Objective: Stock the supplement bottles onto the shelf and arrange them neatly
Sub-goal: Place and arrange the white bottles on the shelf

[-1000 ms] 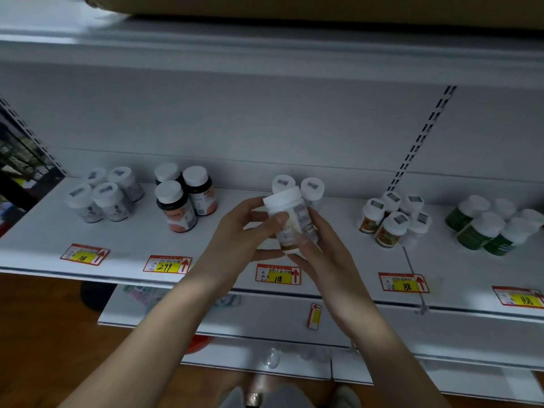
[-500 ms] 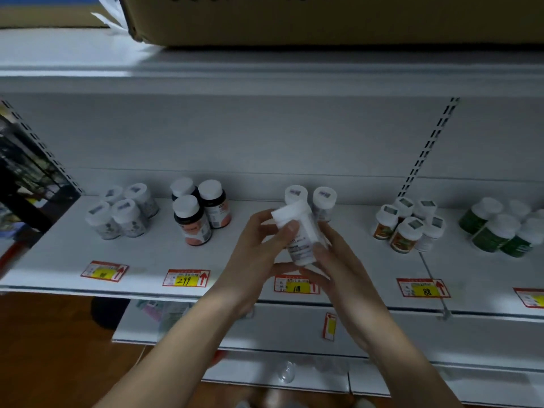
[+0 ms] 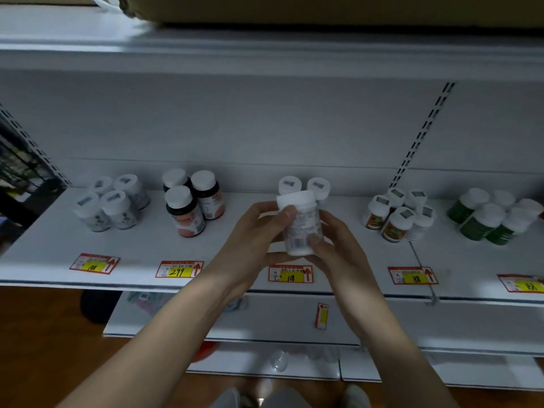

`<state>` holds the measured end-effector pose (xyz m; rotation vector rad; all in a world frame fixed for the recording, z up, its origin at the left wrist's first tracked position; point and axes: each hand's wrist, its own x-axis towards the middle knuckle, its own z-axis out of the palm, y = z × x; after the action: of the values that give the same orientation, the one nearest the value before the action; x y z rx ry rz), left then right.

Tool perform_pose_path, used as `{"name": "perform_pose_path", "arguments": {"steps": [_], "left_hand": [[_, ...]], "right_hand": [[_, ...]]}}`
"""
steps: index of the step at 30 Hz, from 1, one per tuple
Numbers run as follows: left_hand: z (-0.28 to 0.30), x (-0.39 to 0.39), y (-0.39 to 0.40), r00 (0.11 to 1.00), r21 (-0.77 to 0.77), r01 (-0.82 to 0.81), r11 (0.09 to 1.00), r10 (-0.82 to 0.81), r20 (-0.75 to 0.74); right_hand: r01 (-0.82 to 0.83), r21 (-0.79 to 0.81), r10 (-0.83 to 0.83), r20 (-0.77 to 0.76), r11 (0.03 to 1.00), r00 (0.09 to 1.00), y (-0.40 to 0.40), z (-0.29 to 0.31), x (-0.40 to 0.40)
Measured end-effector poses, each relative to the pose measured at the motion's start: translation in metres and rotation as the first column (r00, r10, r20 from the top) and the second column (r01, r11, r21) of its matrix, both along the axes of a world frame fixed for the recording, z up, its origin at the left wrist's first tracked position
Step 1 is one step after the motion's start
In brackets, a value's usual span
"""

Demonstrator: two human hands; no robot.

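On the left of the shelf (image 3: 53, 254) I see four grey-labelled bottles (image 3: 112, 203) in a tight square, then three dark bottles (image 3: 191, 201) with smooth white caps and pinkish labels.

My left hand (image 3: 250, 231) curls round the held bottle (image 3: 300, 225) from the left, thumb pad on the cap's edge, fingers wrapped underneath. The bottle is a white plastic cylinder with a printed paper label, glossy and hard by the look of it. Its long axis stands nearly upright, cap tipped slightly left and away from me. My right hand (image 3: 335, 245) pinches its lower right side, fingers bent against the label. Both hands are equally near.

It hangs above the shelf front, just over the 118 price tag (image 3: 290, 274). The two matching bottles (image 3: 304, 187) stand directly behind it, so I judge the coming move goes forward and down, setting it in front of that pair.

Further right sit the orange-labelled bottles (image 3: 397, 216), then the green bottles (image 3: 494, 219).
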<state>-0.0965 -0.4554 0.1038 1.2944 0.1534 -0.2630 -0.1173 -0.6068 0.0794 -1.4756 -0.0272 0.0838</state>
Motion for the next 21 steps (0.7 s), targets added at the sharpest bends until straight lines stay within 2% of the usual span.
{"name": "perform_pose_path", "arguments": {"steps": [1,3,9,13,17,21], "left_hand": [[0.0,0.0,0.0,1.0,-0.023,-0.009,1.0,0.008,-0.011],[0.0,0.001,-0.002,1.0,-0.029,-0.004,1.0,0.004,-0.005],[0.012,0.001,-0.006,0.992,0.094,0.058,0.994,-0.069,0.11],[0.022,0.006,-0.007,0.987,0.093,0.08,0.992,-0.092,0.133],[0.03,0.01,-0.01,0.991,0.045,0.043,0.998,-0.049,0.128],[0.035,0.009,-0.01,0.987,0.075,0.07,0.995,-0.08,0.141]], "right_hand": [[-0.029,0.045,0.03,-0.02,0.999,0.999,-0.002,0.002,0.0],[-0.033,0.037,0.033,0.007,0.999,0.999,-0.004,0.006,0.0],[0.121,-0.063,-0.111,0.148,0.991,0.983,-0.004,0.012,0.004],[0.073,-0.125,-0.048,0.196,0.989,0.98,-0.007,0.025,0.012],[-0.017,-0.085,0.029,0.144,0.996,0.989,-0.017,0.037,0.023],[-0.067,-0.119,0.088,0.181,0.991,0.98,-0.026,0.043,0.026]]}}
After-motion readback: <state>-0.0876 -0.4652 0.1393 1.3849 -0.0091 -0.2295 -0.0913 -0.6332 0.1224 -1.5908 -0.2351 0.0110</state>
